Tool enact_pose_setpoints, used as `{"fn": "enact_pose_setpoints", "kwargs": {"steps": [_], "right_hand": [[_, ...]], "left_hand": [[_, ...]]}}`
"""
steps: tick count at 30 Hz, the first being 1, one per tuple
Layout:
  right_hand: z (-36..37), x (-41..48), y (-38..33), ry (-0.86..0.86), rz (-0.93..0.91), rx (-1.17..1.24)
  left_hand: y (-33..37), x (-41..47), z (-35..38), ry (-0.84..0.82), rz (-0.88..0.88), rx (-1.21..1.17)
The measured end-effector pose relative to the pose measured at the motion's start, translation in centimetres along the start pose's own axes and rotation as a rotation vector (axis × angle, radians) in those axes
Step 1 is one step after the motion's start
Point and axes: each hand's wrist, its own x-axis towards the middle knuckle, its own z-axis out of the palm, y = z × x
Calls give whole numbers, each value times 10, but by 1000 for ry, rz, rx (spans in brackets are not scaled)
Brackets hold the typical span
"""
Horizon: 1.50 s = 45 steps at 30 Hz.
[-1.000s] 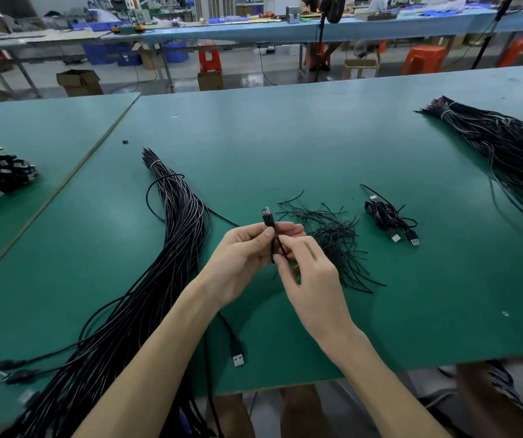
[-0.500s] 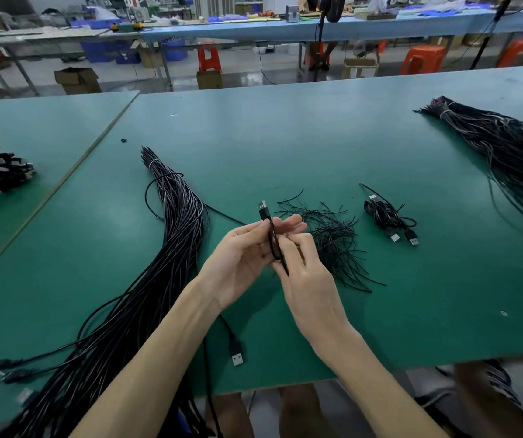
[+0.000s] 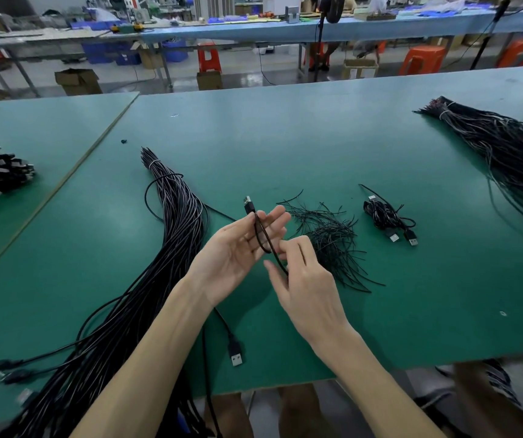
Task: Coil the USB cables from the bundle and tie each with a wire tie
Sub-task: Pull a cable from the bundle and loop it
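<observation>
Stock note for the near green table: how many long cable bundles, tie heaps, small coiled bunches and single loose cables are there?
long cable bundles: 2
tie heap: 1
small coiled bunch: 1
single loose cable: 1
total: 5

Bare forearms [image 3: 156, 358], left grip [image 3: 238, 245], right grip [image 3: 310, 295]

A matt green mat covers the bench [image 3: 285, 137], faintly scuffed. The USB cable [image 3: 261, 238] wears a smooth black plastic jacket and ends in a plug [image 3: 249, 204] tipped with bare metal. Nearer the left edge, the tied cable bundle [image 3: 178, 235] shows a soft sheen on its sheaths. The twist ties [image 3: 333, 248] look dull black. Beyond the far edge stand brown cardboard boxes [image 3: 78, 80] and glossy orange plastic stools [image 3: 423, 60].
</observation>
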Motion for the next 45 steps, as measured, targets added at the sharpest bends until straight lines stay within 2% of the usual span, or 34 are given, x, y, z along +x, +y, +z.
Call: {"fn": "enact_pose_setpoints", "kwargs": {"steps": [3, 7, 11, 18, 22, 28, 36, 42, 45], "right_hand": [[0, 1, 1, 55, 29, -1], [2, 1, 3, 75, 36, -96], [2, 2, 2, 67, 49, -71], [4, 3, 1, 88, 128, -93], [7, 2, 0, 29, 74, -205], [4, 2, -2, -13, 0, -212], [8, -1, 0, -60, -62, -229], [5, 0, -1, -132, 32, -94], [1, 3, 6, -184, 155, 111]], "left_hand": [[-4, 0, 6, -23, 4, -1], [-9, -1, 12, -37, -10, 36], [-7, -1, 9, -59, -52, 14], [-5, -1, -3, 46, -41, 69], [-7, 2, -5, 91, -40, 45], [-4, 5, -12, 249, -10, 1], [-4, 5, -17, 324, 15, -29], [6, 2, -21, 352, 81, -9], [12, -1, -19, 218, 91, 50]]}}
